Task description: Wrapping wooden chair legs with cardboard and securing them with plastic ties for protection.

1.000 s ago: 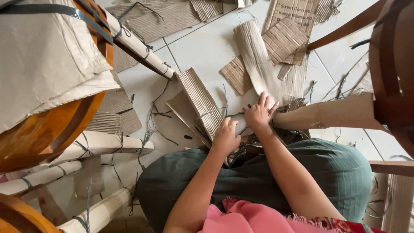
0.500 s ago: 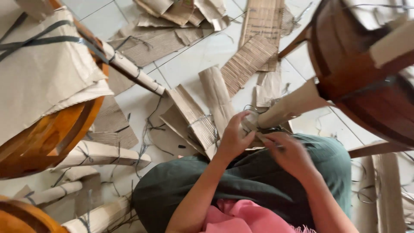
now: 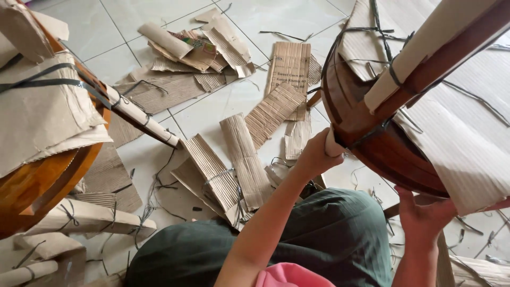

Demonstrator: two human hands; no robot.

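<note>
A round wooden stool [image 3: 382, 143], brown and glossy, is tilted up at the right, partly wrapped in corrugated cardboard tied with dark straps. My left hand [image 3: 317, 154] grips the end of one cardboard-wrapped leg [image 3: 333, 144] near the seat rim. My right hand [image 3: 422, 215] presses up against the underside edge of the seat, fingers curled on the wood. Another wrapped leg [image 3: 425, 58] runs up toward the top right corner. My lap in dark green cloth [image 3: 319, 239] is below both hands.
A second wrapped wooden stool [image 3: 48, 133] lies at the left, one leg [image 3: 143, 122] pointing toward the middle. Torn corrugated cardboard strips [image 3: 244, 154] and cut dark straps [image 3: 159, 180] litter the white tile floor. More wrapped legs [image 3: 79, 218] lie bottom left.
The stool at the right has been lifted and swung closer, now filling the upper right. My right hand moved from the leg down to the seat's underside; my left hand keeps hold of the leg end.
</note>
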